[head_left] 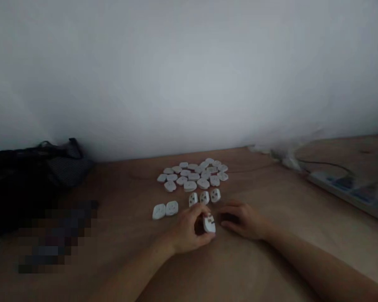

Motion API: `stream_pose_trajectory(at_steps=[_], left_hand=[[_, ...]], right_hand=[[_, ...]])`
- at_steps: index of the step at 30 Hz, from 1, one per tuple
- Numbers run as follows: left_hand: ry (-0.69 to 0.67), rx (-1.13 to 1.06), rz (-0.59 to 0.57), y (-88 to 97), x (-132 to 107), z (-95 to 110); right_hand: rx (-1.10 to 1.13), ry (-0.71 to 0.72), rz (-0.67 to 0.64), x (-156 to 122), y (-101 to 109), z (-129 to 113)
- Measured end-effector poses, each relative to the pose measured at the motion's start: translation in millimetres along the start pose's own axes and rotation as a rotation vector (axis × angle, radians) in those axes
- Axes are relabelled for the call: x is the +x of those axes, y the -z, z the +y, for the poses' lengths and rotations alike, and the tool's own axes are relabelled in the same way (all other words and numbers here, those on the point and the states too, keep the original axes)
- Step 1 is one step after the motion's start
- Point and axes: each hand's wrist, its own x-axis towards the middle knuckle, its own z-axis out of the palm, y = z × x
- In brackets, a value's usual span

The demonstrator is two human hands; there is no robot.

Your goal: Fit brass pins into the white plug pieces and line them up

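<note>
My left hand point(189, 233) pinches a white plug adapter point(209, 225) between thumb and fingers, its pins facing up and right. My right hand point(241, 220) rests just to the right, thumb and fingers curved and apart with nothing visible between them. Behind the hands, three adapters stand in a short row, the right one point(215, 195) showing its socket holes. Two more lie side by side to the left, the nearer one point(159, 212) touching its neighbour point(171, 208). Farther back is a loose cluster of several white adapters point(192, 186).
Everything lies on a brown wooden table point(119, 251) against a pale wall point(189, 75). A black bag point(22, 184) sits at the left, with a pixelated dark object point(58, 235) before it. At the right are a white power strip point(349, 195), cables and crumpled clear plastic point(288, 157).
</note>
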Motion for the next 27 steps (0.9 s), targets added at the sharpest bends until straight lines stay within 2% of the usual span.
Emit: stream_pose_trajectory(at_steps=[6,12,18,22,27], left_hand=[[-0.121,-0.034,-0.021,-3.2,1,-5],[-0.159,-0.042,0.019,-4.3,0,-6],[-0.206,0.025,-0.032,-3.1,-1,-4],[-0.186,0.019,-0.012,-1.3,-2,-5],[-0.063,0.019,0.052,5.8,-2,-7]], right_hand=[[-0.006,0.013,0.006,1,-1,1],[-0.012,0.003,0.012,1,-2,1],[0.011,0.009,-0.005,0,-1,-1],[-0.005,0.006,-0.003,1,-1,-1],[-0.032,0.001,0.006,0,-2,3]])
